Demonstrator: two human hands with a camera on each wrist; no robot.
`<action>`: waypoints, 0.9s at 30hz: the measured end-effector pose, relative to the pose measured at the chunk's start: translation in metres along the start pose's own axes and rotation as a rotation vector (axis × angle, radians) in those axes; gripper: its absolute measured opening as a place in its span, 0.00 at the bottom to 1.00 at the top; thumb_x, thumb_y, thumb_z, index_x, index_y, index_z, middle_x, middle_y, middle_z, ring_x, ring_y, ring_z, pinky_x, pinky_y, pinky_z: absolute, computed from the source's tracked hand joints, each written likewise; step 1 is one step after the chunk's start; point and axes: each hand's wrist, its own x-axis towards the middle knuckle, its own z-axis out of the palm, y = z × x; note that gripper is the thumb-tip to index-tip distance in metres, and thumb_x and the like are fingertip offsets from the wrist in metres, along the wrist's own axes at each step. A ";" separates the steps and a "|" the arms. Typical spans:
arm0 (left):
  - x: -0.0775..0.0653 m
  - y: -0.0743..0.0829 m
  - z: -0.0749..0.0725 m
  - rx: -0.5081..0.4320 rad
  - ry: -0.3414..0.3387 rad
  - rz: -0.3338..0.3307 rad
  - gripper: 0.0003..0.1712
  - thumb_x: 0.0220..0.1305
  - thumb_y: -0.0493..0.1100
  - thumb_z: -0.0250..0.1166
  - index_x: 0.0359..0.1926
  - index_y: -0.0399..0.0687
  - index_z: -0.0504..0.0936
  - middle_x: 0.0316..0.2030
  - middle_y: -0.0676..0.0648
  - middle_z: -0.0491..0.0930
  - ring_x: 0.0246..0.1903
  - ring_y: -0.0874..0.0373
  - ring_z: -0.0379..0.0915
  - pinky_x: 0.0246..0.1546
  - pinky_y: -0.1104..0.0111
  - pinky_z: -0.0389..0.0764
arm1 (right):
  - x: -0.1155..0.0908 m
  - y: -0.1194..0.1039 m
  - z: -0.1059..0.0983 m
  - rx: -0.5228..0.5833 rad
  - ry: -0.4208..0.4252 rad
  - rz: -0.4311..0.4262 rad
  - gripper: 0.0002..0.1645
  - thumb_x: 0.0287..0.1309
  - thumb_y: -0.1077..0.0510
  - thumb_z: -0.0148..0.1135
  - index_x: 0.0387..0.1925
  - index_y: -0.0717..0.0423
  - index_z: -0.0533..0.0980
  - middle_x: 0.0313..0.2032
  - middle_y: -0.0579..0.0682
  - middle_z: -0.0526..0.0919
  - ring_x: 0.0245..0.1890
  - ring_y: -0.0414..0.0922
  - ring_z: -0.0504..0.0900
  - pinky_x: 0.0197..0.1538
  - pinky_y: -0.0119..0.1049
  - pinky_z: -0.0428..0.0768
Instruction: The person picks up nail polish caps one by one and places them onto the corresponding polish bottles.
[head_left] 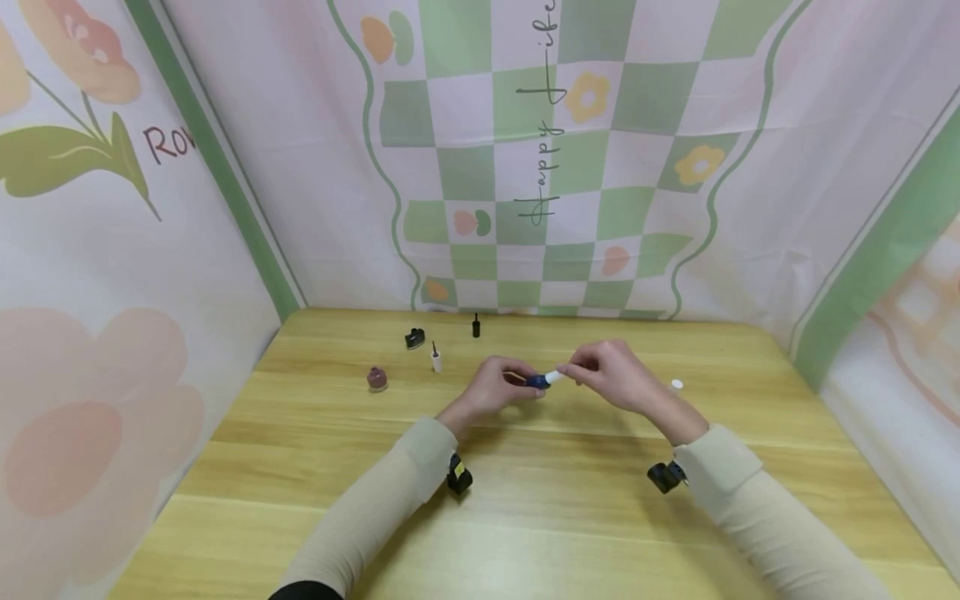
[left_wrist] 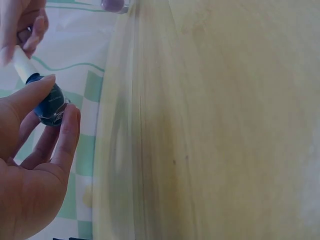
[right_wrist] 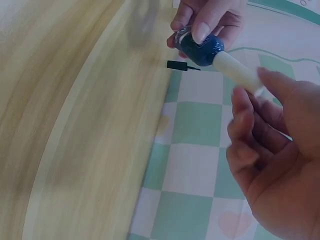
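A dark blue nail polish bottle (right_wrist: pixel 197 49) with a long white cap (right_wrist: pixel 235 70) is held above the table, tilted. My left hand (head_left: pixel 495 387) grips the bottle's body between thumb and fingers. The fingertips of my right hand (head_left: pixel 611 375) pinch the end of the white cap. Cap and bottle neck meet in both wrist views. In the left wrist view the bottle (left_wrist: pixel 49 105) shows a glossy rounded side beside my left thumb.
Left on the wooden table (head_left: pixel 300 450) are a capless mauve bottle (head_left: pixel 377 379), an upright white brush cap (head_left: pixel 437 360), a black bottle (head_left: pixel 415 338) and a black brush cap (head_left: pixel 476 327). Something white-topped (head_left: pixel 677 384) stands behind the right forearm. A patterned curtain (head_left: pixel 555 167) hangs behind.
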 end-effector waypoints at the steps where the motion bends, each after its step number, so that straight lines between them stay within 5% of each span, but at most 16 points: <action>1: 0.000 0.000 0.000 0.006 -0.002 0.006 0.12 0.59 0.40 0.77 0.44 0.49 0.89 0.42 0.52 0.86 0.40 0.57 0.84 0.44 0.60 0.87 | 0.000 0.000 0.000 -0.013 0.005 0.003 0.16 0.72 0.49 0.63 0.29 0.50 0.86 0.23 0.43 0.83 0.20 0.40 0.76 0.25 0.35 0.76; 6: -0.001 0.001 0.001 0.014 -0.019 0.022 0.12 0.60 0.41 0.77 0.45 0.49 0.89 0.42 0.52 0.86 0.40 0.58 0.84 0.42 0.63 0.87 | 0.001 0.000 0.002 -0.032 0.019 0.028 0.23 0.74 0.44 0.58 0.26 0.50 0.85 0.19 0.43 0.81 0.16 0.41 0.73 0.22 0.35 0.74; 14: -0.001 0.001 0.001 0.004 0.003 -0.009 0.12 0.60 0.41 0.77 0.45 0.50 0.89 0.42 0.52 0.86 0.40 0.58 0.84 0.42 0.62 0.87 | -0.001 -0.001 -0.002 0.094 0.013 0.000 0.09 0.65 0.56 0.70 0.42 0.57 0.86 0.29 0.43 0.86 0.27 0.41 0.80 0.29 0.33 0.79; 20: -0.002 0.002 0.000 0.002 0.005 -0.009 0.12 0.59 0.40 0.77 0.44 0.49 0.89 0.42 0.52 0.86 0.40 0.57 0.84 0.44 0.61 0.87 | -0.001 -0.003 -0.003 0.074 0.009 0.000 0.04 0.65 0.57 0.70 0.35 0.53 0.86 0.27 0.42 0.85 0.27 0.41 0.79 0.29 0.33 0.78; 27: -0.002 0.001 0.001 0.006 0.001 0.006 0.12 0.59 0.41 0.77 0.44 0.50 0.89 0.42 0.52 0.85 0.40 0.58 0.84 0.43 0.61 0.87 | 0.001 -0.003 -0.001 -0.012 0.007 0.016 0.17 0.70 0.46 0.64 0.27 0.48 0.85 0.21 0.45 0.82 0.18 0.40 0.74 0.23 0.34 0.74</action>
